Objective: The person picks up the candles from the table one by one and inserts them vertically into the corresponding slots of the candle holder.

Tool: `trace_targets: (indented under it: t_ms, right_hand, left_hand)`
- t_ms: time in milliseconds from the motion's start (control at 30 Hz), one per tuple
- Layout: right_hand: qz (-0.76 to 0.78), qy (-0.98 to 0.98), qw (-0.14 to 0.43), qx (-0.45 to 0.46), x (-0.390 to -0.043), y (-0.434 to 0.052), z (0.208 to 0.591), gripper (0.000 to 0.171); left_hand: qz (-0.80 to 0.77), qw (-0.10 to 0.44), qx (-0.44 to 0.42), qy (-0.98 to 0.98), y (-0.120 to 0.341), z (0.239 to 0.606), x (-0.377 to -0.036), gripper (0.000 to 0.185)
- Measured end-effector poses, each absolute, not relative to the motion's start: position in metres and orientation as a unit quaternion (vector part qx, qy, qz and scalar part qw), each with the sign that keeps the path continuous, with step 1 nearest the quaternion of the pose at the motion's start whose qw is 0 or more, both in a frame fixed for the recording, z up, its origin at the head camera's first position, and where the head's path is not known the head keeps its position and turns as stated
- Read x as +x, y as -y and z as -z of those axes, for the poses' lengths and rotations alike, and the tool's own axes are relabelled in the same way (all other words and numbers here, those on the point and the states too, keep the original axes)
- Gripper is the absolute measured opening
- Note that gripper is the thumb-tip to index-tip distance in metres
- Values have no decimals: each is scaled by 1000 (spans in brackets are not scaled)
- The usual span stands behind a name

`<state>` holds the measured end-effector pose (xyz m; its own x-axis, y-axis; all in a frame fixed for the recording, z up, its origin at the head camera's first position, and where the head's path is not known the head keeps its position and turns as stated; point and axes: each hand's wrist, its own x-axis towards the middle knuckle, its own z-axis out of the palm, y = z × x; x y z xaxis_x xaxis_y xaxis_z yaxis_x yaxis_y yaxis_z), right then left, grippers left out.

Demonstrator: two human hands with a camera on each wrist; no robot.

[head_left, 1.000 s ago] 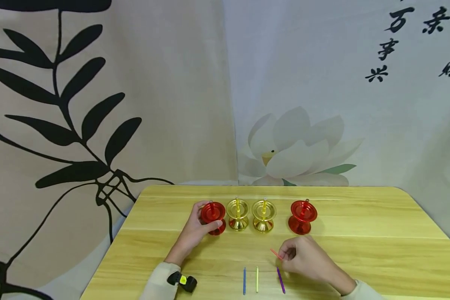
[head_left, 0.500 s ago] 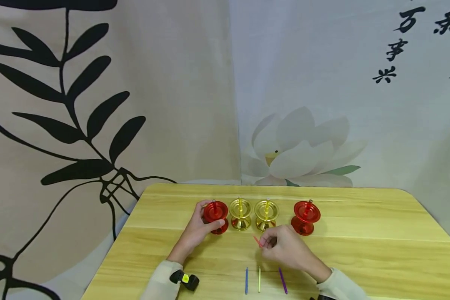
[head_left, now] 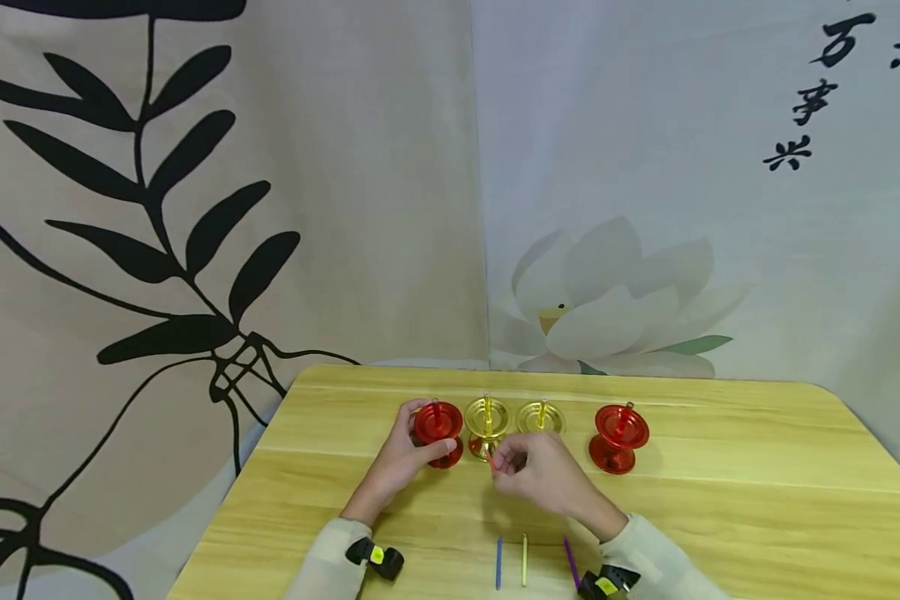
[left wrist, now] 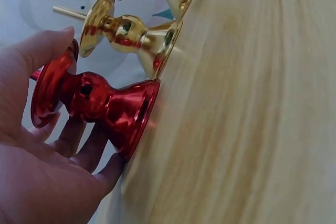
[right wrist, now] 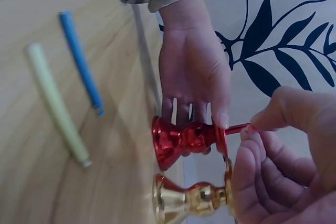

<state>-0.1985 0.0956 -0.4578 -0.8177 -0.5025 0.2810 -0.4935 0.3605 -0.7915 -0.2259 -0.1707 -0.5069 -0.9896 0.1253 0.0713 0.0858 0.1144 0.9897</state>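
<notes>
My left hand (head_left: 401, 460) grips the leftmost red candle holder (left wrist: 92, 98), thumb on the near side and fingers behind it; its base stands on the table. Between the thumb and fingers of my right hand (head_left: 540, 473) is a thin pinkish-red candle (head_left: 492, 461), mostly covered by the fingertips. In the head view, that hand is in front of two gold holders, the left gold holder (head_left: 487, 417) and the right gold holder (head_left: 542, 417), partly hiding them. In the right wrist view, its fingertips appear close to the tip of the red holder's upright spike (right wrist: 238, 128); contact is unclear.
Another red candle holder (head_left: 619, 435) stands to the right. Near the front lie a blue candle (head_left: 498, 562), a yellow-green candle (head_left: 525, 560) and a purple candle (head_left: 572, 562). Behind the wooden table (head_left: 757, 483) hangs a printed curtain (head_left: 375, 208).
My right hand has moved left and away from me with the pinkish-red candle, from beside the purple candle to before the gold holders. The left hand keeps its grip; the view has shifted slightly.
</notes>
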Motion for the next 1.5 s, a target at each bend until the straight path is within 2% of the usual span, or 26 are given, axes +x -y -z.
trace_targets:
  t_ms: [233,733,933,1500]
  right_hand:
    - [488,-817,-28,-306,-209,-77,453,5]
    - [492,-809,-113,-302,-225,-39,434,11]
    - [496,-802,-150,-298,-233,-26,428,6]
    - [459,-802,-220,-313,-248,-5,434,6]
  left_hand:
    - [-663,16,65,-745,170,507,-225,75]
    - [-662,31,83,-744,173,509,-226,74]
    - [-673,34,75,-735,173,510,-227,75]
    - [-673,36,90,-733,173,509,-227,75]
